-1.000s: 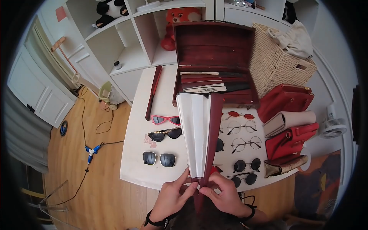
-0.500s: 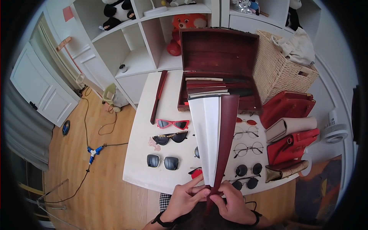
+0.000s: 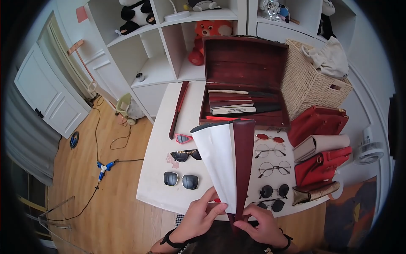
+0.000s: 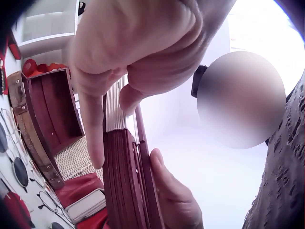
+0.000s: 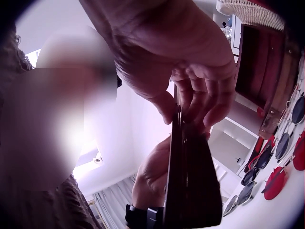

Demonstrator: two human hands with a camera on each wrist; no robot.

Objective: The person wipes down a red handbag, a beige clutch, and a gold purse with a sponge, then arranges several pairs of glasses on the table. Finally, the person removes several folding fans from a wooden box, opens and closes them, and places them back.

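A partly spread folding fan (image 3: 223,165), with a white leaf and dark red ribs, is held upright above the table's front edge. My left hand (image 3: 199,216) pinches its lower left side between thumb and fingers. At the lower right, my right hand (image 3: 264,224) grips the dark red outer rib. In the left wrist view the stacked red ribs (image 4: 121,176) stand between my left hand (image 4: 138,52) and the other thumb. The right wrist view has my right hand (image 5: 190,71) with thumb and fingers on both sides of the dark ribs (image 5: 193,181).
On the white table (image 3: 157,169) lie a closed red fan (image 3: 179,110), sunglasses (image 3: 181,180) and several glasses (image 3: 274,169). Behind them is an open wooden case (image 3: 245,61) holding fans. Handbags (image 3: 323,163) and a wicker basket (image 3: 313,80) line the right side.
The fan has tilted and turned, its white leaf now wider and leaning left. Both hands have shifted slightly right and down, and my right hand sits farther from my left.
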